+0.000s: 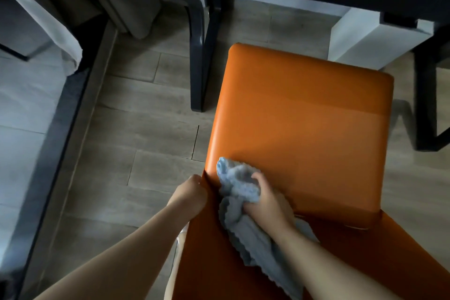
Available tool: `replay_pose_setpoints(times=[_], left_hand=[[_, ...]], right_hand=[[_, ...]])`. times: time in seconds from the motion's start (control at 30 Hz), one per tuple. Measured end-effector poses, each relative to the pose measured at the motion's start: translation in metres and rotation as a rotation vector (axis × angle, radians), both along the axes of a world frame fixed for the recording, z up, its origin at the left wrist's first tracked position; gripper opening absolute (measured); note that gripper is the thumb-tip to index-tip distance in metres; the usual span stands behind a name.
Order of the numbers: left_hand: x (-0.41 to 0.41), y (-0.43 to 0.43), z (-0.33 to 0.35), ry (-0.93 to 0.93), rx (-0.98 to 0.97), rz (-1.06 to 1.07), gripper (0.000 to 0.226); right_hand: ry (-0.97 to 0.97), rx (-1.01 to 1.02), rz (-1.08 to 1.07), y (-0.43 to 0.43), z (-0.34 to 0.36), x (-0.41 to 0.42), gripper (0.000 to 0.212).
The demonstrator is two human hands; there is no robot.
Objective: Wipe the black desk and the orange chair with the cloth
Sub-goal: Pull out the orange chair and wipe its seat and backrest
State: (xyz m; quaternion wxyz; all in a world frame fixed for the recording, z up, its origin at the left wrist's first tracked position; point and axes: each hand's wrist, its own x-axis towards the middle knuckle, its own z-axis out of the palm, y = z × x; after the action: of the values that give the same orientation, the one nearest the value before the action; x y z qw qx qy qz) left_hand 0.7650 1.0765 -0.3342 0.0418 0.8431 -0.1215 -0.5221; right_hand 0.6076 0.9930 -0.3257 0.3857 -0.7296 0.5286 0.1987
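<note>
Smooth orange upholstered chair (pixel 299 114): standing on grey wood-plank flooring (pixel 136 129), bare floor lying open along its left edge, black desk legs (pixel 198 61) rising just beyond its far corner. Crumpled grey-blue scalloped cloth (pixel 239 185): lying bunched on the seat's near left part. Right hand (pixel 265 198): clutching the cloth, fingers curled, pressing down. Left hand (pixel 192 192): gripping the chair's left edge, fingers curled.

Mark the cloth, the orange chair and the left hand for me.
cloth (pixel 239 187): head view, on the bunched grey part ahead of the knuckles.
orange chair (pixel 304 114): head view, on the bare middle of the seat.
left hand (pixel 192 192): head view, on its back.
</note>
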Motion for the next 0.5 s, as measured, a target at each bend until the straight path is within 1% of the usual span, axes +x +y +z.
replay_pose_setpoints(times=[0.07,0.13,0.17,0.2,0.23,0.27,0.3,0.33,0.37,0.43,0.47,0.5], left_hand=[[0.003,-0.002,-0.007,0.019,-0.001,0.023,0.038],[0.006,-0.004,-0.008,0.061,0.007,0.092,0.039],[0.007,-0.004,-0.010,0.086,0.007,0.142,0.039],[0.008,-0.004,-0.011,0.114,0.004,0.213,0.040],[0.010,-0.003,-0.010,0.159,-0.015,0.318,0.041],[0.013,-0.003,-0.008,0.197,-0.049,0.422,0.039],[0.017,-0.004,-0.002,0.219,-0.084,0.548,0.034],[0.024,-0.004,0.004,0.196,-0.101,0.625,0.030],[0.032,-0.003,0.006,0.147,-0.139,0.721,0.027],[0.050,0.005,0.003,-0.029,-0.153,0.757,0.028],[0.059,0.008,0.002,-0.114,-0.146,0.760,0.027],[0.065,0.011,0.005,-0.153,-0.161,0.807,0.024]], right_hand=[[-0.082,-0.125,-0.230,-0.019,0.009,-0.008,0.065],[-0.144,-0.253,-0.524,-0.046,0.005,-0.025,0.068],[-0.138,-0.291,-0.654,-0.060,-0.002,-0.034,0.069],[-0.070,-0.295,-0.740,-0.068,-0.009,-0.039,0.069],[0.035,-0.281,-0.771,-0.069,-0.017,-0.034,0.068],[0.133,-0.268,-0.744,-0.061,-0.025,-0.021,0.064],[0.165,-0.245,-0.687,-0.048,-0.032,0.000,0.059],[0.123,-0.198,-0.608,-0.032,-0.038,0.027,0.052],[0.040,-0.108,-0.497,-0.014,-0.038,0.057,0.045],[-0.173,0.120,-0.213,0.016,-0.026,0.110,0.040],[-0.267,0.183,-0.128,0.024,-0.019,0.127,0.043],[-0.342,0.198,-0.117,0.025,-0.014,0.137,0.049]])
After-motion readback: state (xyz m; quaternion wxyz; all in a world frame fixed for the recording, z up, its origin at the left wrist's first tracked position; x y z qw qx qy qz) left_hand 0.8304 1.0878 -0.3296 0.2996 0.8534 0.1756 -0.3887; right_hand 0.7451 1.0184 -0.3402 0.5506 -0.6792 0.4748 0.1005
